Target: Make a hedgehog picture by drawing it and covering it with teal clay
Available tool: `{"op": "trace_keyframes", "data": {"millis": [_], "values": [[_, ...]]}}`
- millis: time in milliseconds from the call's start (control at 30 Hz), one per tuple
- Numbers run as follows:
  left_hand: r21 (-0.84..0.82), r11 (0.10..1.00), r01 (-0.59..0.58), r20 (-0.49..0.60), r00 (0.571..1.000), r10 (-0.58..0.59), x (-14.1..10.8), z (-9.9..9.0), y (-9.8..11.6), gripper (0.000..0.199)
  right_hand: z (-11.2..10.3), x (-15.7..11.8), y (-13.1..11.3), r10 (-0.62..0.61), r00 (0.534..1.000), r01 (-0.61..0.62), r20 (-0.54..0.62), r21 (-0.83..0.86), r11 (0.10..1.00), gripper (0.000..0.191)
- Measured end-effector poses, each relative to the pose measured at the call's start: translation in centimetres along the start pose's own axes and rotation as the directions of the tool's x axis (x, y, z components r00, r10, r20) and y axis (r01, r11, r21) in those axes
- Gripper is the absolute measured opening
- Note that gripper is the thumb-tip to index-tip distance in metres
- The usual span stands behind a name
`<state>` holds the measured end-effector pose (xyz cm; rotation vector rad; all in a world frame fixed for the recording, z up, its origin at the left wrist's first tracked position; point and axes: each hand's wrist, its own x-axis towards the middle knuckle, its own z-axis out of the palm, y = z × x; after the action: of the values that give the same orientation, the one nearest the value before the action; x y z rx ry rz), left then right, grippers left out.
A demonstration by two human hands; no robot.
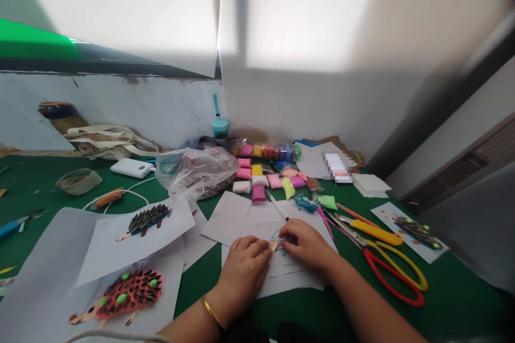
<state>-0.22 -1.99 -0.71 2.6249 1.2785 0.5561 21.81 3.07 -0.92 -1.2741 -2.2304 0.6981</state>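
Observation:
My left hand (247, 268), with a gold bangle on its wrist, rests on a sheet of white paper (298, 273). Its fingers are curled together, their tips at a small peach clay piece (274, 246); its thumb is mostly hidden. Blue lines of a drawing (276, 235) show between the hands, partly covered. Over the right side of this drawing, my right hand (303, 244) has its thumb and fingers pinched together; anything between them is too small to make out. A white pen (277, 204) lies just beyond the drawing.
Coloured clay packets (258, 193) and a clear plastic bag (197, 169) lie behind the paper. To the right are scissors (386, 268), a yellow cutter (376, 231) and a hedgehog picture (416, 233). Seed-covered hedgehog pictures (132, 292) lie left. A phone (337, 166) is at the back.

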Motion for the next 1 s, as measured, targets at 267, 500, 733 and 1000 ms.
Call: {"op": "trace_keyframes", "data": {"millis": [267, 500, 733, 1000], "values": [[-0.002, 1.0, -0.022, -0.022, 1.0, 0.022, 0.0, 0.5, -0.2, 0.032, 0.8, 0.4, -0.3, -0.033, 0.999, 0.033, 0.006, -0.046, 0.998, 0.01], [0.007, 0.999, -0.037, -0.045, 0.998, 0.037, 0.0, 0.6, -0.2, 0.033, 1.2, 0.5, -0.5, -0.053, 0.998, 0.052, -0.029, -0.041, 0.998, 0.011], [0.011, 0.999, -0.042, -0.043, 0.998, 0.042, -0.1, 0.4, -0.1, 0.04, 0.4, 0.2, -0.8, -0.046, 0.999, 0.045, -0.009, -0.093, 0.995, 0.014], [0.029, 0.999, -0.04, -0.02, 0.999, 0.041, -0.1, 0.7, -0.3, 0.043, 1.1, 0.4, -0.5, -0.071, 0.997, 0.07, -0.016, -0.075, 0.995, 0.017]]}}
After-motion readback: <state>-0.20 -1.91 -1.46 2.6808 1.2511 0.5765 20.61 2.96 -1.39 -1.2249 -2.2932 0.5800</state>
